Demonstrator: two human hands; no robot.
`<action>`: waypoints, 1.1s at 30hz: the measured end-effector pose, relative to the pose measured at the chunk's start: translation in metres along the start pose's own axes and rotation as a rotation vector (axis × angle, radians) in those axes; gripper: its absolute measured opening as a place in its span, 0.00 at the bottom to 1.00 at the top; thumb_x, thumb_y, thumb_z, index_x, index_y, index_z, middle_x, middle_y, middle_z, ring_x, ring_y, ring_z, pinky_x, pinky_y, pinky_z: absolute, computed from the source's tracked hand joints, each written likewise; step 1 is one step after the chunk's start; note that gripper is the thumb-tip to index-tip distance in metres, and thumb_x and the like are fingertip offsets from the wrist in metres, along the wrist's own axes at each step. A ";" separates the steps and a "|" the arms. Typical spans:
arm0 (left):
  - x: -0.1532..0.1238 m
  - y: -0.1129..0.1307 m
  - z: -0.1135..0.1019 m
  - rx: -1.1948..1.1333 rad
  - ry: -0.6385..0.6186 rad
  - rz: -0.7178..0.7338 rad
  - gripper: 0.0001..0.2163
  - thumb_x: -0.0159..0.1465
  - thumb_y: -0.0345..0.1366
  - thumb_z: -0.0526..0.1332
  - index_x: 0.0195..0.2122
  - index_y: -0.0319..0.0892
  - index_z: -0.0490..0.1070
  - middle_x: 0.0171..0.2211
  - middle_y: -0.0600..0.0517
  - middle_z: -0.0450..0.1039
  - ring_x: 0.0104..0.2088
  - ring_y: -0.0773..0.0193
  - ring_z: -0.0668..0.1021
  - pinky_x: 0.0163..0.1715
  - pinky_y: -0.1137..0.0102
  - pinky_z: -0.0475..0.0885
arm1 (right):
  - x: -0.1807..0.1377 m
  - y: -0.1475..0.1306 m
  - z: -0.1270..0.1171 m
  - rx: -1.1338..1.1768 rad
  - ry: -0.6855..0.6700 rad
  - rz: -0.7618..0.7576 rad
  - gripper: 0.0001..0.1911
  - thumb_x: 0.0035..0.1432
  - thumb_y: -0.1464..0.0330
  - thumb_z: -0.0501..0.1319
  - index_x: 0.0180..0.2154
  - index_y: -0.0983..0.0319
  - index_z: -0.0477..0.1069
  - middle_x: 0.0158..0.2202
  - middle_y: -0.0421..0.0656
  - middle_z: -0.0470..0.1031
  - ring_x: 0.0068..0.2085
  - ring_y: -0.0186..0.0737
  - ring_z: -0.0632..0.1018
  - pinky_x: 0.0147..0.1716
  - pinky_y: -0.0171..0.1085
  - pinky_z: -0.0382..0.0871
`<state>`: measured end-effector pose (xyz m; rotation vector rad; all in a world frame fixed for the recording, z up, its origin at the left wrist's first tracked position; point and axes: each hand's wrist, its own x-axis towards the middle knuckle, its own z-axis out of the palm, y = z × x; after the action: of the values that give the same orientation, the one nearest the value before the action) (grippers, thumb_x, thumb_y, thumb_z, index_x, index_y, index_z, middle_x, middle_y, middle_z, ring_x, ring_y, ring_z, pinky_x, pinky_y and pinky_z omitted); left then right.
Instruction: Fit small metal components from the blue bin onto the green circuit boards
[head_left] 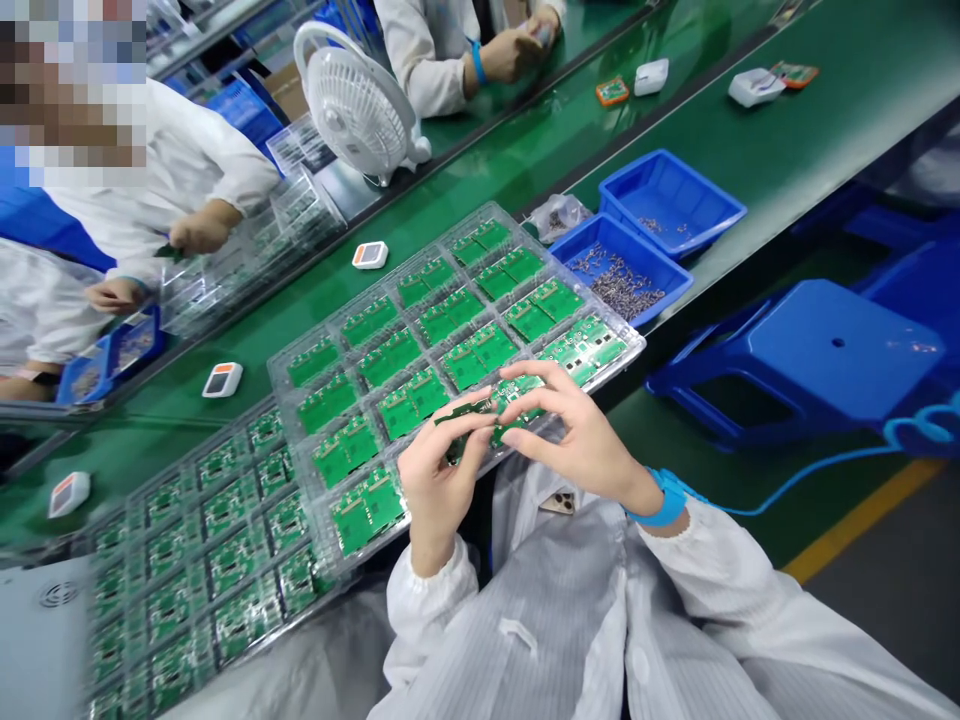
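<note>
My left hand (441,482) is closed on a small green circuit board (463,409), pinched edge-on between thumb and fingers. At the board's right end, the curved fingertips of my right hand (574,432) come together. Something tiny may be between them, but I cannot make it out. A blue strap (663,498) circles my right wrist. Both hands are over the near edge of a clear plastic tray (330,530), whose compartments hold several green circuit boards (411,402).
A second tray of boards (225,560) lies at left, partly under the first. Blue bins (671,205) contain small metal parts (619,285). White-and-orange devices (223,379) sit on the green belt (517,150). Beyond are a fan (360,110) and co-workers' hands (206,228). A blue stool (840,345) stands at right.
</note>
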<state>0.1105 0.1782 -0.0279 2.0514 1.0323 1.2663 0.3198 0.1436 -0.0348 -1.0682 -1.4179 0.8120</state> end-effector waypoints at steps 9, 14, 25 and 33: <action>0.002 0.008 0.006 0.015 -0.014 -0.083 0.07 0.80 0.39 0.70 0.52 0.49 0.89 0.51 0.47 0.91 0.55 0.52 0.92 0.53 0.60 0.88 | 0.003 0.005 0.007 -0.128 0.158 -0.122 0.04 0.72 0.69 0.72 0.41 0.55 0.82 0.49 0.46 0.81 0.53 0.49 0.83 0.54 0.51 0.80; -0.002 0.011 0.014 0.020 0.021 -0.114 0.17 0.80 0.40 0.70 0.68 0.50 0.81 0.51 0.49 0.88 0.26 0.72 0.75 0.23 0.75 0.71 | 0.009 0.007 0.008 -0.074 0.162 -0.047 0.09 0.72 0.70 0.67 0.36 0.56 0.73 0.36 0.39 0.74 0.36 0.39 0.74 0.37 0.41 0.73; -0.007 0.013 0.017 0.003 0.002 -0.199 0.19 0.79 0.44 0.71 0.68 0.47 0.80 0.27 0.63 0.60 0.20 0.73 0.56 0.17 0.74 0.55 | 0.011 0.009 0.010 -0.174 0.197 -0.062 0.10 0.71 0.71 0.66 0.35 0.55 0.70 0.35 0.39 0.72 0.36 0.40 0.73 0.36 0.42 0.71; -0.003 0.016 0.018 0.022 -0.017 -0.147 0.15 0.80 0.41 0.70 0.65 0.47 0.81 0.50 0.49 0.89 0.22 0.74 0.72 0.20 0.76 0.68 | 0.010 0.010 0.012 -0.286 0.151 -0.115 0.10 0.75 0.72 0.64 0.38 0.55 0.69 0.37 0.41 0.74 0.39 0.44 0.77 0.39 0.44 0.73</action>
<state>0.1316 0.1656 -0.0253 1.9594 1.1712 1.1661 0.3099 0.1575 -0.0423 -1.2250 -1.4790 0.4436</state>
